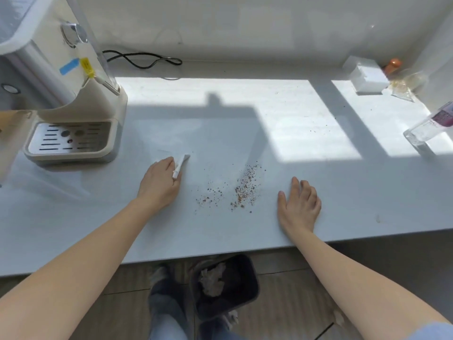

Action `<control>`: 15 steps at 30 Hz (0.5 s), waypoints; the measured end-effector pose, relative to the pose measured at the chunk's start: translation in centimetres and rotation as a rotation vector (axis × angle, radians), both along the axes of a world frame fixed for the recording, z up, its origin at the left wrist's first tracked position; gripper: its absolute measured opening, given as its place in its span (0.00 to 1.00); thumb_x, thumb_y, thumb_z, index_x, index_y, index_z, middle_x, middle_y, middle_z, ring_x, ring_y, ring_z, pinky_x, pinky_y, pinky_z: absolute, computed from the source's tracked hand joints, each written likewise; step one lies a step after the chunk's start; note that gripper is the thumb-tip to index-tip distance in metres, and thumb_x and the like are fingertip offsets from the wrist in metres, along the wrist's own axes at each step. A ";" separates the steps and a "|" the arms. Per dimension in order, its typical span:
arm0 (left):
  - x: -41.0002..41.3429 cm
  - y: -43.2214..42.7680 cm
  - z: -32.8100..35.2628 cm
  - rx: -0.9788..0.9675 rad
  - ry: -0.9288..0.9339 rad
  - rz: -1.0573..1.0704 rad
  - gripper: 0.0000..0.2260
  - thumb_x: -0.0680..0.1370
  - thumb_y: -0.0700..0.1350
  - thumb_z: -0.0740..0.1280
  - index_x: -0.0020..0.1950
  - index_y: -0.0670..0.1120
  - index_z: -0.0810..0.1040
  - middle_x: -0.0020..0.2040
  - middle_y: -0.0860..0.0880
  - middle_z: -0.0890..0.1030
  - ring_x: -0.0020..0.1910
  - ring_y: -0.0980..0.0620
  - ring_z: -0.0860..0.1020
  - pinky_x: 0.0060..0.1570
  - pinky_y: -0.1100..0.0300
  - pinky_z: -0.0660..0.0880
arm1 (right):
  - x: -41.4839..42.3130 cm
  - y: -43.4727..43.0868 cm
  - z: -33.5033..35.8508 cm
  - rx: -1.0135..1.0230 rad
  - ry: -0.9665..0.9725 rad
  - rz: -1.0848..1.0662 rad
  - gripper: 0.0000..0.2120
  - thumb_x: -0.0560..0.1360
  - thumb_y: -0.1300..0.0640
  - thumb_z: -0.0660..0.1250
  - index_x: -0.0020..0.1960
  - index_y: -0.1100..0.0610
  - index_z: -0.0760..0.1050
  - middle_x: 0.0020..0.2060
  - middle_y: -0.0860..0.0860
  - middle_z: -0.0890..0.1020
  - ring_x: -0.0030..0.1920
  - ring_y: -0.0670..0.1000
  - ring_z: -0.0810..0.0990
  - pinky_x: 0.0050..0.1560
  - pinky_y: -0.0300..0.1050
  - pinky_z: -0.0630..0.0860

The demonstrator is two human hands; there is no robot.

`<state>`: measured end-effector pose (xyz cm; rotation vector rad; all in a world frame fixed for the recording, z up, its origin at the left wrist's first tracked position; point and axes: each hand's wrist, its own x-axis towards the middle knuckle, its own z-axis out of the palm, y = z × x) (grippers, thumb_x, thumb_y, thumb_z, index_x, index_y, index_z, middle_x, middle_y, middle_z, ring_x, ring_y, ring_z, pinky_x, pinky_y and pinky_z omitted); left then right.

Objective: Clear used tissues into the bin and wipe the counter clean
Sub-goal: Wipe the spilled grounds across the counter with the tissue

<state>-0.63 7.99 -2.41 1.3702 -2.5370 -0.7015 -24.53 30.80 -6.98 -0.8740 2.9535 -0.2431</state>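
Observation:
My left hand (160, 182) presses a white tissue (180, 164) flat on the white counter (245, 229), left of the middle. The tissue sticks out from under the fingers. To its right lies a scatter of brown crumbs (241, 190). My right hand (300, 203) rests flat on the counter just right of the crumbs, fingers apart, holding nothing. Below the counter's front edge a dark bin (245, 290) stands on the floor with crumpled tissues (212, 280) inside it.
A cream drinks machine (63, 94) with a drip tray stands at the left. A black cable (144, 60) lies by the back wall. At the far right are a white box (367, 76), a clear bag of crumbs (404, 85) and a clear bottle (431, 126).

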 end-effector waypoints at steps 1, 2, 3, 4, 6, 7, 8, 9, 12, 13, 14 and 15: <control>-0.1 0.2 -0.4 0.056 -0.014 -0.019 0.16 0.79 0.48 0.51 0.60 0.41 0.70 0.59 0.46 0.75 0.59 0.40 0.71 0.57 0.48 0.70 | -0.2 0.0 0.0 -0.006 -0.001 0.001 0.25 0.78 0.46 0.54 0.73 0.53 0.58 0.71 0.55 0.64 0.71 0.58 0.59 0.70 0.57 0.54; -0.1 0.5 -1.2 0.105 -0.047 -0.051 0.21 0.80 0.49 0.50 0.70 0.41 0.62 0.70 0.46 0.67 0.70 0.42 0.64 0.67 0.49 0.64 | -0.3 0.0 -0.1 -0.016 -0.003 -0.002 0.25 0.78 0.46 0.53 0.73 0.52 0.58 0.70 0.55 0.64 0.71 0.58 0.59 0.70 0.57 0.54; -0.1 0.8 -1.9 0.123 -0.079 -0.091 0.25 0.81 0.50 0.50 0.76 0.41 0.51 0.77 0.46 0.55 0.76 0.46 0.53 0.73 0.52 0.54 | -0.2 -0.1 0.0 -0.024 -0.003 -0.002 0.24 0.79 0.46 0.52 0.72 0.52 0.58 0.70 0.55 0.64 0.70 0.58 0.60 0.70 0.57 0.55; -0.1 1.0 -2.4 0.108 -0.101 -0.135 0.27 0.82 0.50 0.50 0.77 0.42 0.44 0.79 0.47 0.46 0.77 0.49 0.45 0.75 0.55 0.46 | -0.2 -0.1 0.0 -0.028 0.000 0.000 0.24 0.79 0.45 0.52 0.72 0.52 0.58 0.70 0.55 0.64 0.70 0.58 0.60 0.70 0.57 0.55; -0.4 1.3 -3.2 0.069 -0.139 -0.208 0.27 0.82 0.52 0.49 0.76 0.46 0.40 0.78 0.47 0.40 0.77 0.50 0.39 0.75 0.56 0.41 | -0.3 -0.1 0.0 -0.023 -0.001 0.007 0.24 0.79 0.45 0.51 0.72 0.52 0.58 0.70 0.54 0.64 0.70 0.58 0.59 0.70 0.57 0.54; -0.6 1.4 -3.3 0.069 -0.154 -0.231 0.27 0.82 0.52 0.48 0.76 0.48 0.40 0.78 0.47 0.39 0.76 0.50 0.38 0.75 0.55 0.40 | -0.3 0.0 0.0 -0.022 -0.003 0.012 0.24 0.79 0.45 0.51 0.72 0.52 0.58 0.70 0.54 0.64 0.71 0.58 0.59 0.71 0.57 0.54; -0.8 1.4 -3.3 0.079 -0.170 -0.248 0.26 0.82 0.52 0.48 0.76 0.49 0.40 0.78 0.48 0.39 0.76 0.50 0.38 0.75 0.55 0.40 | -0.3 0.0 0.1 -0.020 -0.006 0.016 0.25 0.79 0.45 0.51 0.73 0.53 0.57 0.70 0.55 0.63 0.71 0.58 0.58 0.71 0.57 0.53; -0.9 1.5 -3.2 0.088 -0.187 -0.261 0.26 0.82 0.53 0.47 0.76 0.49 0.40 0.78 0.48 0.38 0.76 0.51 0.37 0.75 0.55 0.39 | -0.3 0.0 0.1 -0.015 -0.009 0.023 0.25 0.79 0.45 0.51 0.73 0.53 0.57 0.71 0.55 0.63 0.72 0.57 0.58 0.72 0.57 0.52; -1.4 2.5 -3.0 0.098 -0.197 -0.309 0.26 0.82 0.53 0.47 0.76 0.50 0.39 0.78 0.50 0.38 0.76 0.53 0.36 0.74 0.57 0.38 | -0.3 0.0 0.0 0.019 -0.042 0.053 0.28 0.80 0.43 0.47 0.76 0.54 0.51 0.76 0.54 0.56 0.76 0.54 0.50 0.75 0.56 0.46; -1.8 3.2 -2.9 0.103 -0.192 -0.332 0.26 0.82 0.53 0.46 0.76 0.50 0.39 0.78 0.51 0.37 0.76 0.54 0.36 0.74 0.58 0.37 | -0.4 0.0 0.0 0.046 -0.056 0.064 0.30 0.80 0.42 0.45 0.77 0.55 0.48 0.78 0.52 0.52 0.77 0.52 0.47 0.75 0.56 0.43; -2.3 4.0 -2.9 0.109 -0.187 -0.352 0.26 0.82 0.53 0.46 0.76 0.51 0.39 0.78 0.51 0.37 0.76 0.54 0.36 0.73 0.58 0.37 | -0.5 0.1 -0.1 0.074 -0.067 0.081 0.31 0.80 0.42 0.43 0.78 0.55 0.45 0.78 0.51 0.49 0.78 0.51 0.44 0.75 0.56 0.41; -2.8 4.7 -2.9 0.116 -0.185 -0.370 0.26 0.82 0.53 0.46 0.76 0.51 0.39 0.78 0.51 0.37 0.75 0.54 0.36 0.72 0.59 0.36 | -0.7 0.2 -0.1 0.098 -0.075 0.105 0.31 0.80 0.41 0.42 0.78 0.55 0.43 0.78 0.51 0.46 0.78 0.51 0.42 0.75 0.56 0.40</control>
